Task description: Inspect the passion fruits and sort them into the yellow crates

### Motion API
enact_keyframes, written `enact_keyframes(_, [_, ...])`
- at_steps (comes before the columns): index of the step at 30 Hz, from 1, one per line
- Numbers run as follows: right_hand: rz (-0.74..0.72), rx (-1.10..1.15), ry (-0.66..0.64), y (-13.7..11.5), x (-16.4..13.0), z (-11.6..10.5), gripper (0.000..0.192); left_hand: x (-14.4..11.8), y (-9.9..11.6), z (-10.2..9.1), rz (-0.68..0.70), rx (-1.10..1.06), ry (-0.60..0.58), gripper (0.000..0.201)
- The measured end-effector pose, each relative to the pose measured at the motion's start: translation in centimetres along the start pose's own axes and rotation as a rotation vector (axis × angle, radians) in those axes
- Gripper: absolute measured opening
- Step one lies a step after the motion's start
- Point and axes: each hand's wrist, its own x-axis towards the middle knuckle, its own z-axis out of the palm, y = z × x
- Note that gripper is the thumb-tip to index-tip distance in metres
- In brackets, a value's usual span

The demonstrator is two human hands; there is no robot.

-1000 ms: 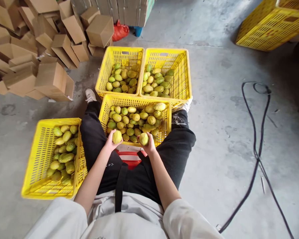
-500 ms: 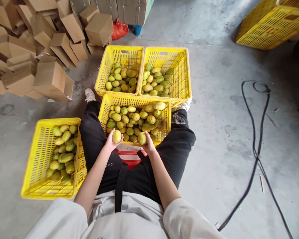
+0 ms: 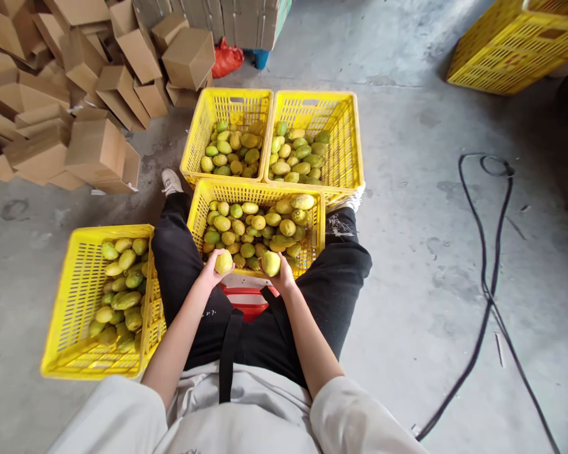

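My left hand [image 3: 213,270] is closed around a yellow-green papaya [image 3: 224,262], its fingers wrapped under the fruit. A second papaya [image 3: 271,263] sits in my right hand [image 3: 283,275], gripped from its right side. Both fruits are held apart, over the near rim of a yellow plastic crate [image 3: 320,227] between my knees. Inside that crate lie many more papayas [image 3: 258,222], green to yellow, some with dark marks. The undersides of the held fruits are hidden.
Two yellow crates [image 3: 271,135] with papayas stand beyond the middle one. Another papaya crate [image 3: 71,302] is by my left leg. Cardboard boxes [image 3: 94,148] are piled at upper left. A black cable [image 3: 490,277] lies on the floor at right; a yellow crate [image 3: 506,53] stands behind.
Both papayas have turned slightly in my hands and show paler sides now. My hands stay in nearly the same place, and the crates have not moved.
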Motion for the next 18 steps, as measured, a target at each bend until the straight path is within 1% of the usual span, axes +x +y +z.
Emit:
enact_keyframes(3, [-0.026,-0.061,0.000,0.15,-0.18,-0.06,0.027,-0.16,0.10,0.22,-0.024,-0.009,-0.028,0.017])
enact_keyframes(5, [-0.050,-0.125,-0.016,0.20,-0.32,-0.15,0.027,-0.25,0.13,0.32,-0.058,-0.019,-0.047,0.023])
enact_keyframes(7, [-0.063,-0.159,-0.037,0.17,-0.42,-0.22,0.026,-0.26,0.14,0.32,-0.092,-0.016,-0.038,0.026])
enact_keyframes(10, [-0.001,-0.155,-0.067,0.05,-0.53,-0.22,0.025,-0.17,0.18,0.19,-0.115,-0.004,-0.024,0.029])
enact_keyframes(12, [0.043,-0.141,-0.095,-0.03,-0.61,-0.15,0.029,-0.12,0.26,0.13,-0.105,0.004,-0.023,0.030])
enact_keyframes(14, [0.049,-0.128,-0.121,-0.07,-0.68,-0.08,0.032,-0.13,0.32,0.11,-0.084,0.021,-0.015,0.027])
enact_keyframes(16, [0.028,-0.114,-0.126,-0.07,-0.67,-0.03,0.031,-0.19,0.31,0.12,-0.060,0.046,-0.022,0.019])
enact_keyframes(18, [0.001,-0.094,-0.110,-0.03,-0.59,-0.03,0.026,-0.26,0.21,0.11,-0.034,0.070,-0.067,0.011])
